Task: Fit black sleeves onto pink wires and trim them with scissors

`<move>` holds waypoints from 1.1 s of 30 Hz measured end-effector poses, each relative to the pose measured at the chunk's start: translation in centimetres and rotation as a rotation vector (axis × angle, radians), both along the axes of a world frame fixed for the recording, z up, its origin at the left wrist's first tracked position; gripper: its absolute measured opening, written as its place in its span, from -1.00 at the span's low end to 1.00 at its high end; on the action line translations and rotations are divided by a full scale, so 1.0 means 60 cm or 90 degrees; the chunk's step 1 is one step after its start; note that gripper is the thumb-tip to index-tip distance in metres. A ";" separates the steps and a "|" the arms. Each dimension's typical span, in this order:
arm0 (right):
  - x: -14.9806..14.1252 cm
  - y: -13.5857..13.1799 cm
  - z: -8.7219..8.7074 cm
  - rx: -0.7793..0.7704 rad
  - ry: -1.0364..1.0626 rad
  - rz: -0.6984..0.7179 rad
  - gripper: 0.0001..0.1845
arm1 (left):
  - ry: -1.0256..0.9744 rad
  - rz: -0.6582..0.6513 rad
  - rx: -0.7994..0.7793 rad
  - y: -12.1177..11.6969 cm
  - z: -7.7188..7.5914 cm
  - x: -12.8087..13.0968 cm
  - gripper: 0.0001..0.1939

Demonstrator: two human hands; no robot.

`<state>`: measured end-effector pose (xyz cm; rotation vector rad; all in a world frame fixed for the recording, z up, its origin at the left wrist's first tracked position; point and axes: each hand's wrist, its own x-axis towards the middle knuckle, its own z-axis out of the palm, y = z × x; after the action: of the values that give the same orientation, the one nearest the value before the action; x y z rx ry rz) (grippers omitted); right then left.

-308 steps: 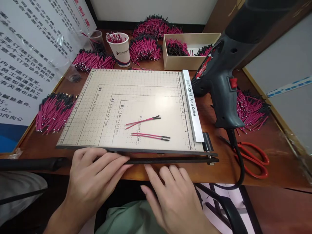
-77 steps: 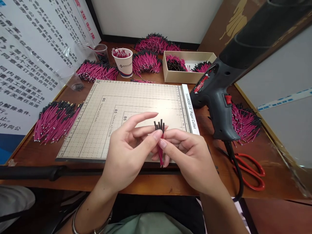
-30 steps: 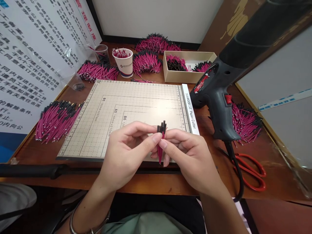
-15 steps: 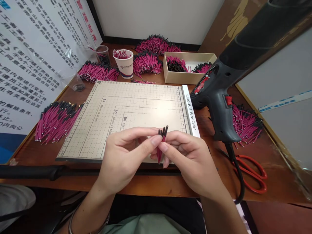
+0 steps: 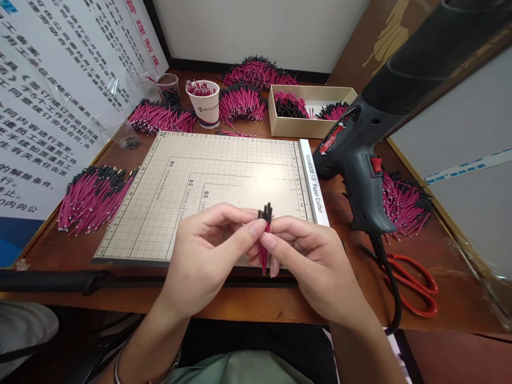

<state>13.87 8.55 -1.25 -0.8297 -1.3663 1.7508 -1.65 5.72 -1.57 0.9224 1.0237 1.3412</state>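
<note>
A small bundle of magenta wires (image 5: 264, 258) with black sleeved ends stands nearly upright between my hands, black ends up. My left hand (image 5: 208, 256) pinches it from the left, thumb and index finger just below the black tips. From the other side, my right hand (image 5: 316, 261) closes thumb and fingers on the same bundle, slightly lower. The tips reach uneven heights. Both hands are held over the front edge of the paper cutter board (image 5: 228, 154); fingers partly hide the middle of the bundle.
A black heat gun (image 5: 366, 176) stands at right, its cord beside red-handled scissors (image 5: 414, 282). Wire piles (image 5: 94, 200) lie around the board. Behind it are a paper cup (image 5: 206, 109) and a cardboard box (image 5: 304, 127) holding wires. The cutter's black handle (image 5: 52, 282) lies along the front.
The bundle has turned more upright and its black tips sit closer together. My fingers have shifted slightly on it, and both hands stay in almost the same place.
</note>
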 end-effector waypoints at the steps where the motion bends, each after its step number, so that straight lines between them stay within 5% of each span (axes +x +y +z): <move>1: 0.000 0.000 0.000 0.000 -0.006 -0.002 -0.90 | 0.001 0.001 -0.001 0.001 0.001 0.000 -0.90; 16: 0.001 0.000 0.003 -0.006 -0.011 0.001 -0.89 | -0.021 0.007 -0.016 0.002 0.002 0.002 -0.95; 22: -0.003 -0.002 0.007 -0.060 0.008 0.006 -0.89 | -0.061 0.013 -0.008 0.004 0.002 0.004 -0.73; 33: -0.001 0.002 0.004 -0.068 -0.001 0.026 -0.93 | -0.014 0.022 -0.036 0.006 0.000 0.004 -0.88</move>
<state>13.80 8.70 -0.98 -0.8666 -1.3088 1.8676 -1.43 6.09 -1.58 0.8488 1.0595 1.3412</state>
